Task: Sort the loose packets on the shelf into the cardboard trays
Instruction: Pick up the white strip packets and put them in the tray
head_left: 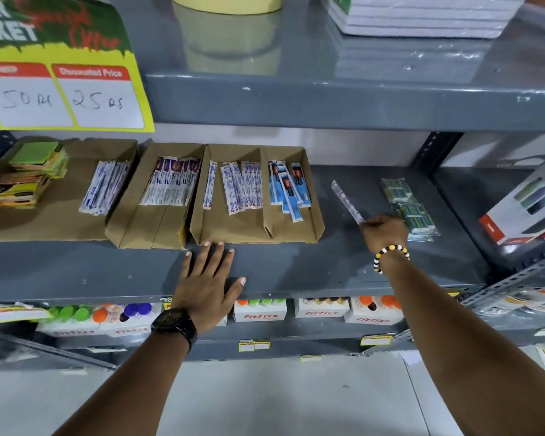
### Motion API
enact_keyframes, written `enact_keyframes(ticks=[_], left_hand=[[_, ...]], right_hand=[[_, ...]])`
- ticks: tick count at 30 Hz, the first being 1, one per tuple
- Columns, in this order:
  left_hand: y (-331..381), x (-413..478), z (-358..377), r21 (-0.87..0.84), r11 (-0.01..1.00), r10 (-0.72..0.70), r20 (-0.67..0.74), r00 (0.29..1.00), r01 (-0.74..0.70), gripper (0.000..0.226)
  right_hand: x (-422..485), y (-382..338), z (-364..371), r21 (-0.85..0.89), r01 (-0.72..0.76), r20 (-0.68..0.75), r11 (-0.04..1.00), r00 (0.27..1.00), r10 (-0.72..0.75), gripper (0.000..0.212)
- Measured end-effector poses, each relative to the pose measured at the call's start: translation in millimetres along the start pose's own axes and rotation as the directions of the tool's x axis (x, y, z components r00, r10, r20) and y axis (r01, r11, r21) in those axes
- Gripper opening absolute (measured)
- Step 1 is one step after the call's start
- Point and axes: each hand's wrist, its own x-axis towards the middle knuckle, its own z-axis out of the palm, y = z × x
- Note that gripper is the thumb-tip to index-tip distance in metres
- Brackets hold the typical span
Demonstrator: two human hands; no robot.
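A person's right hand (383,229) pinches a slim clear packet (346,201) off the grey shelf (343,262), apparently bound for the divided cardboard tray (293,229) alongside; the left hand (210,284), flat and released, steadies that tray's front edge. Green packets (408,206) wait behind, print unreadable, fingertips hidden.

The grey shelf (296,265) carries three cardboard trays (258,228) and a clear-wrapped green packet bundle (409,206) at right.
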Motion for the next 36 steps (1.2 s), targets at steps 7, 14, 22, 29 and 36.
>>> enact_keyframes(ticks=[7,14,22,29,36], left_hand=[[3,4,-26,-0.477,0.879,-0.111,-0.187,0.976,0.009,0.067],[42,21,-112,-0.966,0.251,-0.342,-0.036,0.939,0.055,0.028],[48,16,-149,-1.000,-0.007,-0.300,0.025,0.954,0.024,0.015],[42,8,-155,-0.999,-0.035,-0.319,0.034,0.947,0.024,0.010],[37,6,-154,-0.999,0.036,-0.334,-0.004,0.942,0.008,0.009]], right_hand=[[-18,-5,-43,0.444,0.073,-0.020,0.893,0.997,-0.071,0.009],[-57,-43,-80,0.779,-0.025,0.268,0.626,0.917,-0.297,0.010],[-86,-66,-91,0.752,-0.030,0.385,0.658,0.831,-0.402,0.015],[-95,-72,-89,0.757,-0.039,0.374,0.652,0.844,-0.383,0.012],[-98,-75,-85,0.730,-0.023,0.370,0.683,0.853,-0.367,0.010]])
